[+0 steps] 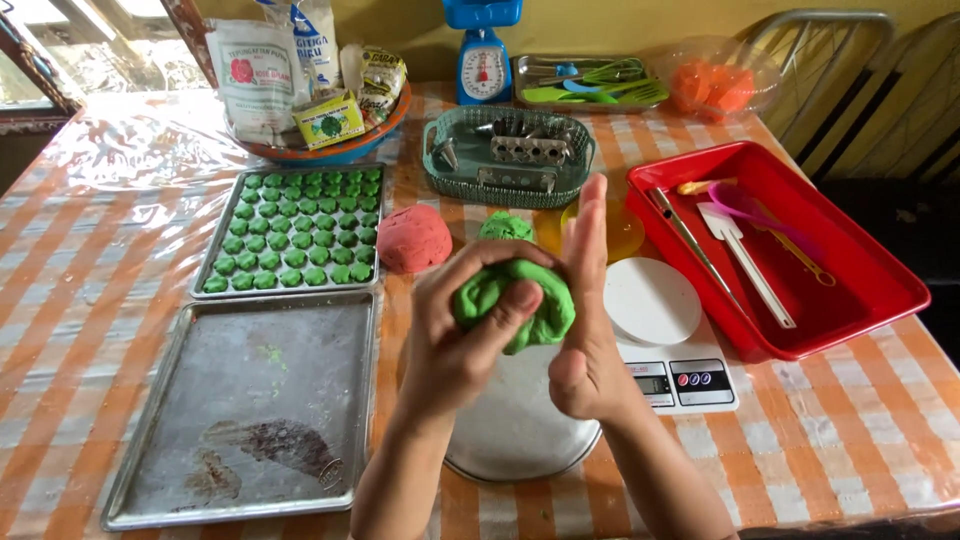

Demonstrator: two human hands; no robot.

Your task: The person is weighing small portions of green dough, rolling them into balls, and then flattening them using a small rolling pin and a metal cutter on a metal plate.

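A lump of green dough (515,300) is pressed between both of my hands, above a round metal lid or plate (515,430). My left hand (450,340) wraps around the dough, its thumb pushed into the front. Flat and upright, my right hand (585,320) presses its palm against the dough's right side. A smaller piece of green dough (505,227) and a ball of red dough (413,238) lie on the table just beyond.
An empty greased baking tray (245,405) lies at the front left, with a tray of several small green dough pieces (295,230) behind it. A white digital scale (665,345), a red tray of tools (780,250), a green basket of metal cutters (510,155), a bowl of packets (310,90) and a blue scale (483,55) surround the work spot.
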